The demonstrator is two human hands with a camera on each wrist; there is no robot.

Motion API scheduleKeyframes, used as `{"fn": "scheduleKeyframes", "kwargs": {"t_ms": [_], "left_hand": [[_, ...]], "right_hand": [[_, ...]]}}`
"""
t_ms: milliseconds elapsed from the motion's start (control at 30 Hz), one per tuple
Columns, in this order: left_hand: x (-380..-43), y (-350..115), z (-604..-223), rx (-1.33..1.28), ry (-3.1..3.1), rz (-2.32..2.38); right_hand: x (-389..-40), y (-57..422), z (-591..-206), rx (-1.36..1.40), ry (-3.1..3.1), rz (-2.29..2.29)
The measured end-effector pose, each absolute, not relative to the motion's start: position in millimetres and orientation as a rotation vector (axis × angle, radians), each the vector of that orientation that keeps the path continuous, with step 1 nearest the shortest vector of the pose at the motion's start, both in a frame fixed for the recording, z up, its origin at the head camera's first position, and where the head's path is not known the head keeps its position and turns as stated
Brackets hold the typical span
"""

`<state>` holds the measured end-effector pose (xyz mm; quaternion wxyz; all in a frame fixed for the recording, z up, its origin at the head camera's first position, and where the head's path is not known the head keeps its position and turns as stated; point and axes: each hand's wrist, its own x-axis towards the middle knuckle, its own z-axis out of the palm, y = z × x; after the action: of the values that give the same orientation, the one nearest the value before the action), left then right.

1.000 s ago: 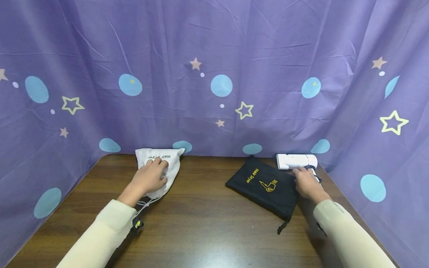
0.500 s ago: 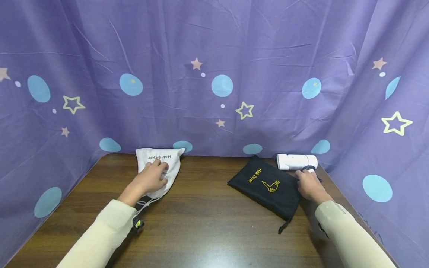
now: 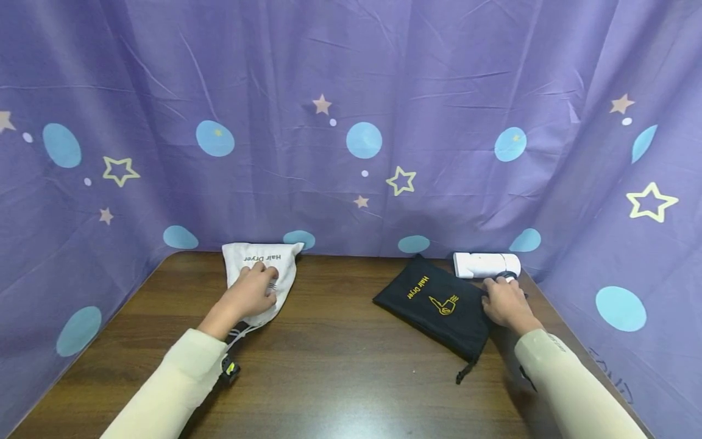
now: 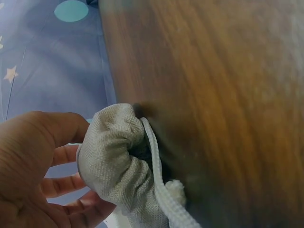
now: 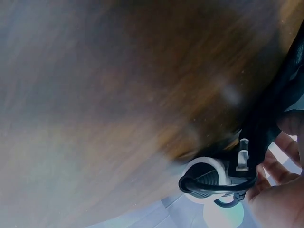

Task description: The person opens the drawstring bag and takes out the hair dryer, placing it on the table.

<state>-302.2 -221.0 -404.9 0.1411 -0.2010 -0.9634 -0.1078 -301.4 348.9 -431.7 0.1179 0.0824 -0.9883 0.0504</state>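
Note:
A white drawstring bag (image 3: 287,268) printed "Hair Dryer" lies at the back left of the table. My left hand (image 3: 249,296) is on it, and in the left wrist view thumb and fingers curve round the gathered cloth (image 4: 116,156) beside its cord (image 4: 161,185). At the right, a black drawstring bag (image 3: 433,302) with yellow lettering lies flat. My right hand (image 3: 507,303) pinches its right edge; the fingertips are partly hidden. Just beyond is a white hair dryer (image 3: 482,266). Its black cord (image 5: 216,187) and plug (image 5: 243,156) are close to that hand.
The brown wooden table (image 3: 340,341) spreads between the two bags. A purple curtain (image 3: 307,201) with stars and dots stands along the back and both sides, close behind the white bag and the hair dryer.
The black bag has slid slightly to the right, along with my right hand. My left hand and the white bag have hardly moved. The hair dryer stays in place.

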Motion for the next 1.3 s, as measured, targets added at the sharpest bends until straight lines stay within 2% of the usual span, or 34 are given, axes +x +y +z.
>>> {"fn": "scheduleKeyframes", "kwargs": {"t_ms": [600, 1300], "left_hand": [[-297.3, -203.7, -405.7, -0.562, -2.776, -0.353], [-290.9, -159.5, -405.2, -0.620, -2.793, -0.346]], "right_hand": [[-308.4, 318.5, -429.4, 0.312, -2.809, 0.087], [-309.7, 255.9, -422.9, 0.624, -2.703, 0.076]]}}
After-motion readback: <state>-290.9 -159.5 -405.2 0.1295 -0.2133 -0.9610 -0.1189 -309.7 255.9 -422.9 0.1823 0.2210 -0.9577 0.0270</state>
